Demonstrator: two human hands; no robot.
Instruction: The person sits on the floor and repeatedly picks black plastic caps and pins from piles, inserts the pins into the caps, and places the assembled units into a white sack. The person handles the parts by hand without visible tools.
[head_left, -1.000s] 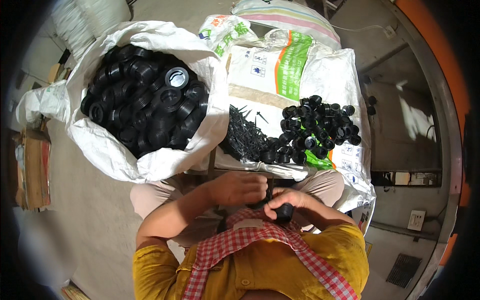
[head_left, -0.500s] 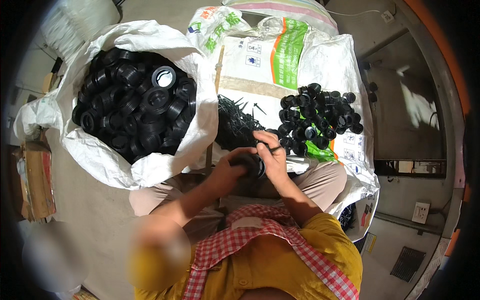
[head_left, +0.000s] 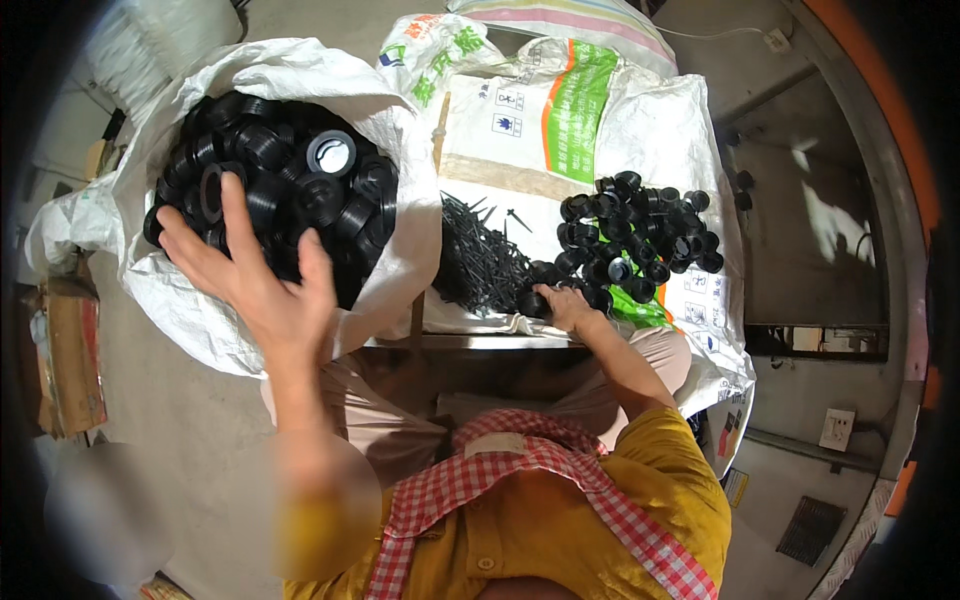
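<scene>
My left hand (head_left: 265,285) is open, fingers spread, over the white woven sack (head_left: 400,140) at the left. The sack is full of black ribbed plastic caps (head_left: 265,195), and my fingertips are among the nearer ones. I see nothing held in that hand. At the table's front edge, my right hand (head_left: 572,308) has its fingers closed at a small black cap (head_left: 533,303). Just left of it lies a heap of thin black plastic spikes (head_left: 478,255). Several more small black cups (head_left: 640,230) are piled beyond and to the right.
A flattened white sack with green and orange print (head_left: 580,110) covers the table. Behind it lies a striped sack (head_left: 600,25). Cardboard boxes (head_left: 75,350) stand on the floor at the far left. A metal frame (head_left: 820,190) is on the right.
My hands have parted from working together on a ribbed black piece. The left moved up and left to the sack; the right lowered to the small caps. The ribbed piece is out of both hands.
</scene>
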